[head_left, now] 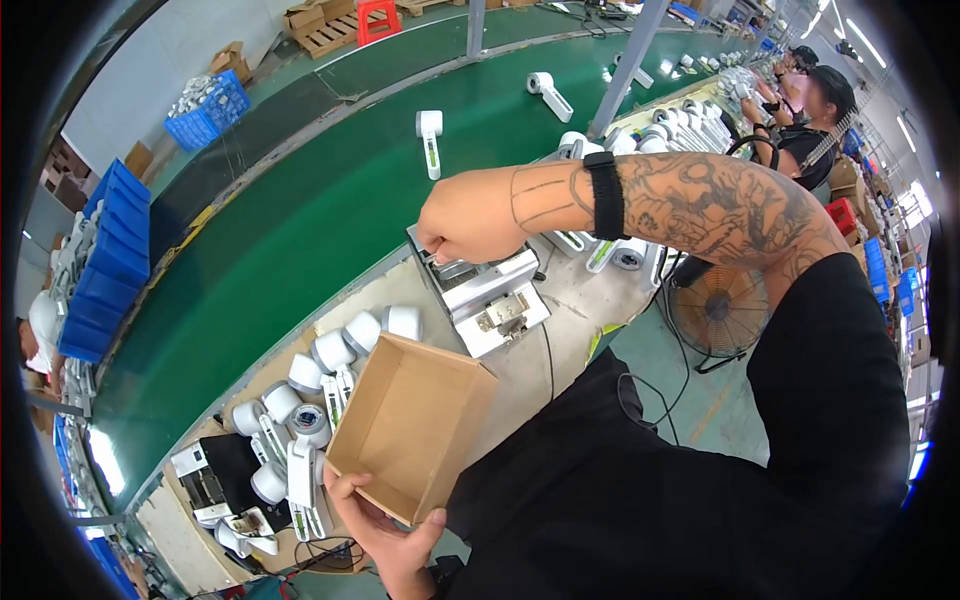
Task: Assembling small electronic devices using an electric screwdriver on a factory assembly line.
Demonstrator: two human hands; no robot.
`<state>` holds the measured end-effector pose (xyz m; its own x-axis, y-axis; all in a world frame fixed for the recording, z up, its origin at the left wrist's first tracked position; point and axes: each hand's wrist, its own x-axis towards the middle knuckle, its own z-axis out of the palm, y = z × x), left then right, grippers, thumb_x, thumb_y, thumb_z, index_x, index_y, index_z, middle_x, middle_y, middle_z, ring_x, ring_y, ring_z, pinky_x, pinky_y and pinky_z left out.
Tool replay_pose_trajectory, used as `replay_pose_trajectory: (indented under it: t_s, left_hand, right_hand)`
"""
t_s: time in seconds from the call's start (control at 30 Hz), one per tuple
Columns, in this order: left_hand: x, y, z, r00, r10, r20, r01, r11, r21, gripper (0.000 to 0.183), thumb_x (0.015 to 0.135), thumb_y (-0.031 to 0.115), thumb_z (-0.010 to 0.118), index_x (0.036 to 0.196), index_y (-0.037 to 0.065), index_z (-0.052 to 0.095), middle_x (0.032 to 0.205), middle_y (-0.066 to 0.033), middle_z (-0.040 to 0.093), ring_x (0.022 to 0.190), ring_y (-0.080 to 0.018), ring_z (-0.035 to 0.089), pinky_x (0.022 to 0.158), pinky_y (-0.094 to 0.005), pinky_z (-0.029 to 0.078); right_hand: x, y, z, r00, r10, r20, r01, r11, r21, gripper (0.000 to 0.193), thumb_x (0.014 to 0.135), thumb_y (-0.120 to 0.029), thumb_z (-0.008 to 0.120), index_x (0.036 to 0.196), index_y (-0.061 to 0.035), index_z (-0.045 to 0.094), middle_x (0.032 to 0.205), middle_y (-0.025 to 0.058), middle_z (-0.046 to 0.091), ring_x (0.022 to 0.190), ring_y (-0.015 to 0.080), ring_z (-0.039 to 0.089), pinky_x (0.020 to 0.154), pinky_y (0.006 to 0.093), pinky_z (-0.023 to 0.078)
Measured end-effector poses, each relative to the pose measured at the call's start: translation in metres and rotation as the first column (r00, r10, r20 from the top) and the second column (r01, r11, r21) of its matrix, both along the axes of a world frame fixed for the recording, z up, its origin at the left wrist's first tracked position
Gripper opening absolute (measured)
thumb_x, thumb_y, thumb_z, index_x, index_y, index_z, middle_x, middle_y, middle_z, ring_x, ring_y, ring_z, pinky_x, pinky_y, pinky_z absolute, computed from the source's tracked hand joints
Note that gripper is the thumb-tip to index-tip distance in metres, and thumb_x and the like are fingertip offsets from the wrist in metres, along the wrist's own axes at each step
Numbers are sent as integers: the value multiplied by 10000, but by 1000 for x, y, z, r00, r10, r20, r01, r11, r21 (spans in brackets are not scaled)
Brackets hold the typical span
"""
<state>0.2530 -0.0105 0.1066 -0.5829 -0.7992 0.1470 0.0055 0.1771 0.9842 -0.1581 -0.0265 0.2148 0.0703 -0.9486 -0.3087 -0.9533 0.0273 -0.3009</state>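
Note:
An open cardboard box (415, 425) tilts toward me, its bare brown inside showing. My left hand (385, 525) grips its lower edge, thumb on one side and fingers on the other. Over the bench, my right hand (465, 220) is closed at the top of a small white and metal machine (495, 300), fingertips pinched together. Whatever they hold, if anything, cannot be made out. Several white handheld devices with round heads (332, 350) lie beside the box on the left. Another group of these devices (625, 255) lies past the machine, partly behind my right forearm.
A green conveyor belt (300, 240) runs along the bench, carrying a white device (430, 140). A second small machine (205, 480) stands at the bench's left end. A floor fan (718, 308) and cables are at the right. A co-worker (825, 110) sits farther along; blue crates (110, 265) stand across the belt.

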Motion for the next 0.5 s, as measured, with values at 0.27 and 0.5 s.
replay_pose_trajectory:
  t_s: [0.27, 0.5]
  left_hand:
    - [-6, 2, 1, 998, 26, 51, -22, 997, -73, 917, 673, 425, 977, 1351, 80, 465, 1474, -173, 437, 1389, -321, 483, 1193, -444, 354]
    - [1, 0, -6, 998, -2, 64, 8, 996, -88, 870, 612, 232, 951, 1318, 115, 455, 1514, -157, 360, 1383, -334, 515, 1150, -439, 443]
  right_hand:
    - [-9, -20, -8, 806, 491, -331, -499, 864, 65, 190, 975, -172, 697, 931, 2, 759, 962, 173, 702, 899, 407, 736, 766, 513, 586]
    - [4, -19, -8, 578, 646, -499, -759, 651, -36, 141, 928, -140, 708, 878, -23, 768, 926, 141, 733, 915, 390, 752, 739, 502, 605]
